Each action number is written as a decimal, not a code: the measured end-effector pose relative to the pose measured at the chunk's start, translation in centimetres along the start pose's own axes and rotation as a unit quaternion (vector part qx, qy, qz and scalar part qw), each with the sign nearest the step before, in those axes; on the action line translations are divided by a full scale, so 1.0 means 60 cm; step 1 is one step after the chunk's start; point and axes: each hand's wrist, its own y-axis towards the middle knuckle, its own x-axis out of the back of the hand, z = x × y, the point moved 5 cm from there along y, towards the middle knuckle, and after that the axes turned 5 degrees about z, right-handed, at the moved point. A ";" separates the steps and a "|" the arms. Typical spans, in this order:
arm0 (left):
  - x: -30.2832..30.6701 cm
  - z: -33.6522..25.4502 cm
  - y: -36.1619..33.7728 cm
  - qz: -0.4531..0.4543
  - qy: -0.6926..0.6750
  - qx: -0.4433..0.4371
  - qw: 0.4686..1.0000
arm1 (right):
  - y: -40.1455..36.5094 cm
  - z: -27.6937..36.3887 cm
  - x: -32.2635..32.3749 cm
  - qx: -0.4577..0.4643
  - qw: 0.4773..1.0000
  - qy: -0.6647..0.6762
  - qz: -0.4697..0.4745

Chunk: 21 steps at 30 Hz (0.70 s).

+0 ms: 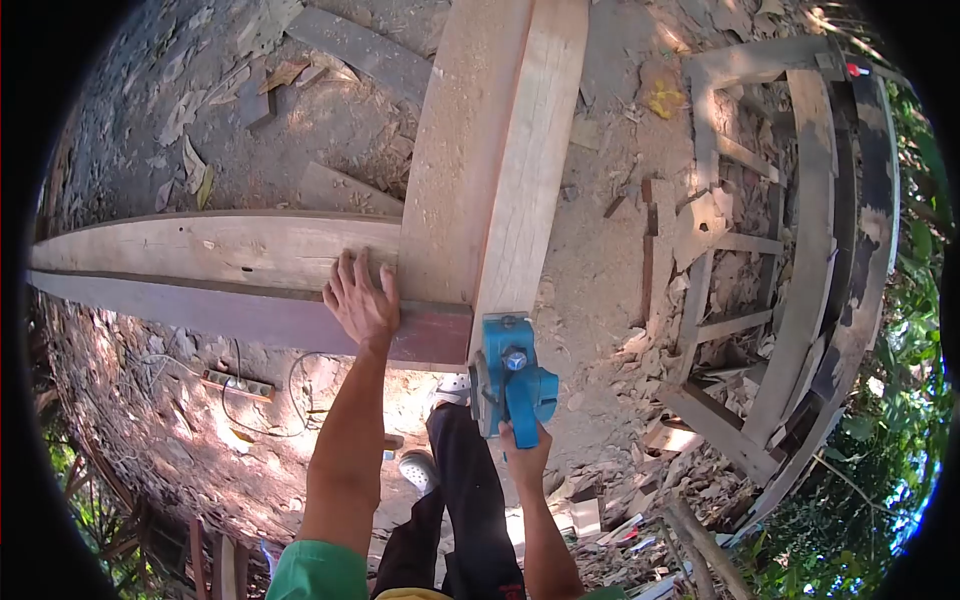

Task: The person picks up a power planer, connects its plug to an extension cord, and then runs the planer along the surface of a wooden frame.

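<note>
My left hand (361,296) lies with its fingers spread on the long wooden beam (250,250) that runs off to the left, close to where it meets a second piece. My right hand (526,450) is wrapped round the rear handle of a blue power planer (515,375). The planer is at the near end of a pale upright-running board (530,170). Beside that board lies a wider brown plank (460,160), which reaches away towards the top of the view. A dark reddish board (430,333) runs along the near side of the left beam.
A wooden frame with slats (805,260) lies on the right. A power strip (238,386) with a cable is on the ground at the left. My shoes (418,470) are below the boards. Loose offcuts and dry leaves surround the work, with branches (700,545) at lower right.
</note>
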 end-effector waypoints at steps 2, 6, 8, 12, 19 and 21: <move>-0.002 0.003 0.004 0.000 -0.001 0.002 1.000 | 0.013 0.015 0.000 0.009 1.000 0.000 0.001; -0.004 -0.001 0.008 -0.004 0.005 0.003 1.000 | 0.083 0.060 -0.002 0.013 1.000 0.012 0.000; -0.001 0.000 0.005 -0.004 0.011 0.005 1.000 | 0.115 0.115 -0.009 0.014 1.000 0.023 0.003; -0.002 0.001 0.008 -0.008 0.004 0.003 1.000 | 0.189 0.166 -0.020 0.029 0.999 0.039 -0.005; 0.000 0.000 0.006 -0.005 -0.002 -0.001 1.000 | 0.281 0.292 -0.030 0.055 0.996 0.071 0.009; -0.001 0.002 0.005 -0.003 -0.006 -0.001 1.000 | 0.301 0.321 -0.031 0.059 0.996 0.067 0.001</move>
